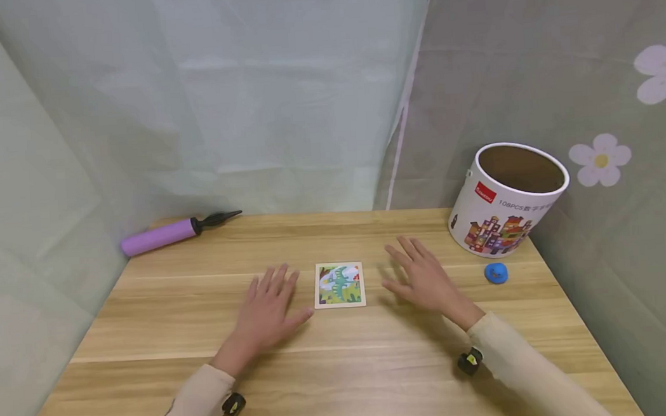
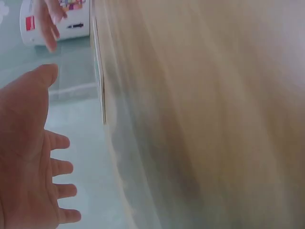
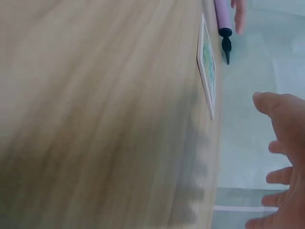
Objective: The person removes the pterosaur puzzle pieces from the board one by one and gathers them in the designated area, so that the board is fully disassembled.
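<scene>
A small square picture puzzle (image 1: 340,285) with a green dinosaur and a pale wooden border lies flat on the table, between the two hands. To its left is my left hand (image 1: 269,310), palm down with fingers spread, its thumb tip close to the puzzle's lower left corner. My right hand (image 1: 423,279) hovers over the table on the other side, fingers spread and apart from the puzzle, casting a shadow below. Neither hand holds anything. In the right wrist view the puzzle (image 3: 208,67) appears edge-on beyond the thumb.
A purple hand pump (image 1: 160,237) with a black nozzle lies at the back left. A white bucket (image 1: 504,204) printed with building blocks stands at the back right. In front of it sits a small blue object (image 1: 496,273). Cloth curtains (image 1: 280,96) close off the table's back and sides.
</scene>
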### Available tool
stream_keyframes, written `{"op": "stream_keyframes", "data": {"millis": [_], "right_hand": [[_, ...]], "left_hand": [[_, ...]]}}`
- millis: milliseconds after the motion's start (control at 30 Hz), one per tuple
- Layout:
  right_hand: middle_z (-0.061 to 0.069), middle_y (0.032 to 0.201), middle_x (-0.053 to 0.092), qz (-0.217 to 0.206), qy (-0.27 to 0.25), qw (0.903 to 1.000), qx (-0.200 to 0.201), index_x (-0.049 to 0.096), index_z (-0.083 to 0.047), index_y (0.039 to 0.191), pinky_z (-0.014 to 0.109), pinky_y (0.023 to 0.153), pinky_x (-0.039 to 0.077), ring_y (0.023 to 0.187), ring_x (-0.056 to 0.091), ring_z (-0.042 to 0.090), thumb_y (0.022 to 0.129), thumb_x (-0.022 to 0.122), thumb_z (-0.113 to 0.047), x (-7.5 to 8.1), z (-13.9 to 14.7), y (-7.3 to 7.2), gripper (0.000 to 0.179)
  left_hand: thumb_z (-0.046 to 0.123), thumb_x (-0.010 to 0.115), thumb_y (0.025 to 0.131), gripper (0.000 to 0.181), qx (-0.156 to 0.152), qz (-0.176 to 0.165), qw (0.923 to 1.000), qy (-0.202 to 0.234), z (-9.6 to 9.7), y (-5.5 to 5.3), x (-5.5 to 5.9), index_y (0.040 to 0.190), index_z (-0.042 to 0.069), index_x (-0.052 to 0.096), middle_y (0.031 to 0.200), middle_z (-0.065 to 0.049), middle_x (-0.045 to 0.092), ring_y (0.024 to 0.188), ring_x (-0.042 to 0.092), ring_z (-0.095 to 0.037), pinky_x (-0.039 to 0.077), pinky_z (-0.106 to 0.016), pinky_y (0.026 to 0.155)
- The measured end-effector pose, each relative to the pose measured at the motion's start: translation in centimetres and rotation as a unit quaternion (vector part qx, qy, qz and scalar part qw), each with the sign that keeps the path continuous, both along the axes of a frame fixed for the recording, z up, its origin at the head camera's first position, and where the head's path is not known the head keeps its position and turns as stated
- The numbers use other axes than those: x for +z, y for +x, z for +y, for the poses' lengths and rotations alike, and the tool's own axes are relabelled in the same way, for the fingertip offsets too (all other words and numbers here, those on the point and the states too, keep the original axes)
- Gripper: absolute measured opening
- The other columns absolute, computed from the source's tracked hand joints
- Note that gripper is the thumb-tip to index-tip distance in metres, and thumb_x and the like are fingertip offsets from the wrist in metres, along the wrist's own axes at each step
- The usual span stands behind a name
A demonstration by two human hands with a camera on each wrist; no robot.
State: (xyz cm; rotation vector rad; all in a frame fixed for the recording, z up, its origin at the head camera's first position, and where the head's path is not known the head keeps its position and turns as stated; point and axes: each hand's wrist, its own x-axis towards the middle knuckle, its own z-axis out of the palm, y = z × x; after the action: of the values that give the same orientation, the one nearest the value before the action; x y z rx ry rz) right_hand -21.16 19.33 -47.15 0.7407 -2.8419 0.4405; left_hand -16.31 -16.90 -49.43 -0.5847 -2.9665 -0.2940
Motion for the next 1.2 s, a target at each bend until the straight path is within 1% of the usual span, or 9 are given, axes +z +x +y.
{"op": "stream_keyframes", "data": {"millis": [100, 200, 333, 433, 667, 767, 867, 1000, 1200], "right_hand": [[0.025, 0.161, 0.035, 0.003, -0.019, 0.9995, 0.025, 0.047, -0.01, 0.154, 0.062, 0.119, 0.028, 0.146, 0.033, 0.05, 0.095, 0.07, -0.048, 0.1, -0.2, -0.6, 0.074], [0.024, 0.157, 0.041, 0.007, -0.035, 0.9982, 0.047, 0.051, -0.009, 0.151, 0.06, 0.118, 0.031, 0.143, 0.039, 0.048, 0.094, 0.073, -0.041, 0.3, -0.4, -1.2, 0.069], [0.023, 0.154, 0.046, 0.001, -0.05, 0.9961, 0.073, 0.054, -0.007, 0.148, 0.059, 0.115, 0.036, 0.14, 0.045, 0.044, 0.094, 0.075, -0.034, 0.5, -0.7, -2.0, 0.063], [0.023, 0.151, 0.049, -0.011, -0.052, 0.9948, 0.086, 0.056, -0.007, 0.146, 0.058, 0.114, 0.038, 0.138, 0.048, 0.042, 0.095, 0.074, -0.032, 0.7, -1.0, -2.6, 0.06], [0.022, 0.146, 0.056, -0.036, -0.07, 0.9903, 0.115, 0.058, -0.004, 0.144, 0.057, 0.112, 0.041, 0.135, 0.052, 0.04, 0.097, 0.071, -0.027, 1.4, -2.0, -3.6, 0.053], [0.018, 0.145, 0.058, -0.046, -0.074, 0.9888, 0.121, 0.059, -0.006, 0.143, 0.055, 0.113, 0.041, 0.135, 0.053, 0.038, 0.098, 0.07, -0.029, 1.6, -2.5, -4.0, 0.051], [0.015, 0.145, 0.058, -0.055, -0.071, 0.9885, 0.122, 0.06, -0.008, 0.142, 0.053, 0.114, 0.04, 0.136, 0.053, 0.036, 0.099, 0.069, -0.031, 1.6, -3.0, -4.4, 0.05], [0.016, 0.143, 0.06, -0.07, -0.079, 0.9868, 0.123, 0.062, -0.009, 0.141, 0.053, 0.114, 0.041, 0.135, 0.054, 0.035, 0.099, 0.07, -0.03, 1.3, -3.7, -4.9, 0.048], [0.014, 0.14, 0.063, -0.083, -0.1, 0.9818, 0.139, 0.064, -0.007, 0.139, 0.051, 0.111, 0.045, 0.132, 0.058, 0.033, 0.098, 0.071, -0.032, 0.8, -4.7, -5.8, 0.048]], "left_hand": [[0.067, 0.053, 0.096, 0.086, -0.007, -0.007, 0.9999, 0.006, 0.8, 0.4, 0.0, 0.159, 0.01, 0.038, 0.166, -0.018, 0.029, 0.152, 0.025, -0.044, 0.019, -0.064, 0.121], [0.066, 0.053, 0.096, 0.086, -0.019, -0.013, 0.9997, 0.009, 1.6, 0.8, 0.1, 0.158, 0.009, 0.039, 0.165, -0.019, 0.029, 0.152, 0.026, -0.043, 0.02, -0.063, 0.121], [0.066, 0.05, 0.098, 0.085, -0.036, -0.031, 0.9988, 0.013, 2.7, 1.2, 0.2, 0.158, 0.008, 0.038, 0.166, -0.02, 0.027, 0.152, 0.025, -0.043, 0.02, -0.062, 0.122], [0.066, 0.049, 0.099, 0.084, -0.049, -0.042, 0.9979, 0.009, 3.5, 1.5, 0.1, 0.158, 0.008, 0.037, 0.167, -0.02, 0.025, 0.153, 0.024, -0.043, 0.02, -0.062, 0.122], [0.062, 0.05, 0.1, 0.083, -0.091, -0.036, 0.9952, 0.002, 6.0, 1.8, -0.3, 0.159, 0.005, 0.035, 0.166, -0.021, 0.026, 0.152, 0.025, -0.044, 0.024, -0.064, 0.119], [0.061, 0.049, 0.101, 0.083, -0.103, -0.052, 0.9933, 0.001, 7.0, 1.8, -0.2, 0.16, 0.005, 0.033, 0.166, -0.02, 0.025, 0.152, 0.022, -0.045, 0.023, -0.065, 0.12], [0.062, 0.046, 0.101, 0.083, -0.109, -0.072, 0.9914, -0.005, 7.8, 1.9, -0.1, 0.161, 0.006, 0.031, 0.167, -0.019, 0.024, 0.153, 0.019, -0.045, 0.021, -0.065, 0.12], [0.061, 0.046, 0.102, 0.082, -0.112, -0.089, 0.9897, -0.006, 8.6, 1.7, -0.1, 0.16, 0.005, 0.031, 0.167, -0.02, 0.022, 0.153, 0.018, -0.045, 0.019, -0.064, 0.121], [0.062, 0.044, 0.102, 0.083, -0.108, -0.118, 0.9871, -0.015, 9.5, 1.3, 0.0, 0.162, 0.006, 0.027, 0.168, -0.023, 0.018, 0.154, 0.016, -0.044, 0.019, -0.061, 0.122]]}}
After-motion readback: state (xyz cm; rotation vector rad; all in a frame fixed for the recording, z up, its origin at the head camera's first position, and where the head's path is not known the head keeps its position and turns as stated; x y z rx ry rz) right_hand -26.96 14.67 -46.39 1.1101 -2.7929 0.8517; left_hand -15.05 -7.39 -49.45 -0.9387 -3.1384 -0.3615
